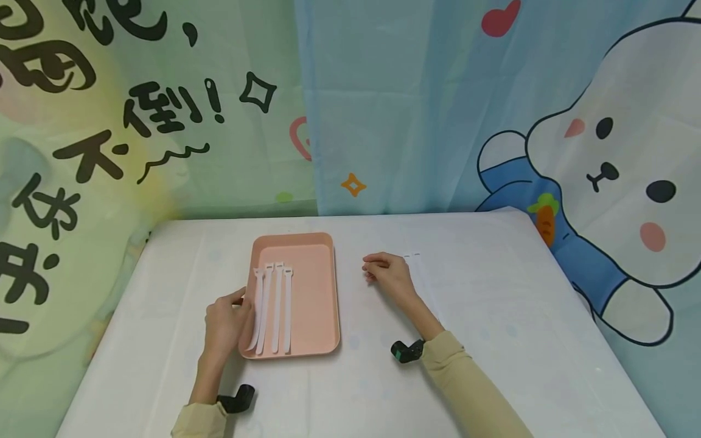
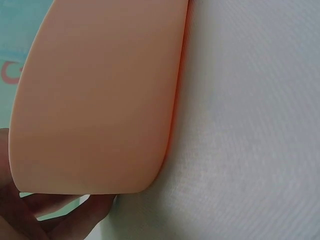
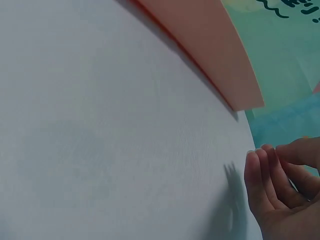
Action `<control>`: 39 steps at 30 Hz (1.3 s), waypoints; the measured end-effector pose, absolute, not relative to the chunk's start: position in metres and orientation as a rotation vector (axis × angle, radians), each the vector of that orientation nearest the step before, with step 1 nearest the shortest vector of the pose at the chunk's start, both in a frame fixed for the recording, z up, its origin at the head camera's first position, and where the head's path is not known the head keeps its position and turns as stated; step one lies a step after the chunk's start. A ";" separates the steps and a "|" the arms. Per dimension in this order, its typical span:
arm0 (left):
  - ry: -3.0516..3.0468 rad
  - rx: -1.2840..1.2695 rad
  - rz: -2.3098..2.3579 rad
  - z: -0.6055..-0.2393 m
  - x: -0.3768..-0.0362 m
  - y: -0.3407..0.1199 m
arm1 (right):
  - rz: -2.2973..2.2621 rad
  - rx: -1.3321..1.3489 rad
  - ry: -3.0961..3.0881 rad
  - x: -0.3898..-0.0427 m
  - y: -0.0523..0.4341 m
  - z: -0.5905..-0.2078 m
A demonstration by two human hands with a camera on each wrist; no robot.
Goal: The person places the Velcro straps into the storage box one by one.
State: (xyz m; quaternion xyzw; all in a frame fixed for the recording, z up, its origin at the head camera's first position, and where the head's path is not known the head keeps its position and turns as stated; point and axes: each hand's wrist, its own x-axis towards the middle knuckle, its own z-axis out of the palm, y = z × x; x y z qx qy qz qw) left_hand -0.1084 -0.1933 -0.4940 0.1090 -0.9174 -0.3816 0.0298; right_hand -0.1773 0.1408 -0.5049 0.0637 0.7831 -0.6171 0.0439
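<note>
My left hand [image 1: 227, 319] holds the left rim of a pink rectangular tray [image 1: 312, 292]. In the left wrist view, the tray's outer wall [image 2: 100, 100] fills much of the picture, with fingers [image 2: 90, 215] showing past its corner. Several slim white plastic pieces of cutlery [image 1: 277, 307] lie side by side in the tray's left half. To the right of the tray, my right hand [image 1: 390, 275] hovers over the table, fingers loosely bent and thumb near the fingertips. Nothing shows between them in the right wrist view, where the tray's far wall [image 3: 210, 50] also appears.
A white cloth covers the table [image 1: 509, 365]. Beside my right wrist lies a faint white long shape [image 1: 420, 274] with small dark marks at its far end. Printed curtains [image 1: 383, 109] hang behind the table. Black wrist cameras [image 1: 406, 351] sit on both arms.
</note>
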 end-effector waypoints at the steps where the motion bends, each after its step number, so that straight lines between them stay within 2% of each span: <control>1: -2.829 0.334 -1.174 -0.494 -0.109 -0.193 | -1.869 0.202 2.411 -0.177 0.144 -0.505; 20: -2.836 0.337 -1.165 -0.493 -0.108 -0.191 | -1.777 0.292 2.535 -0.172 0.196 -0.507; 39: -2.830 0.345 -1.160 -0.491 -0.106 -0.191 | -1.536 0.451 2.832 -0.173 0.215 -0.507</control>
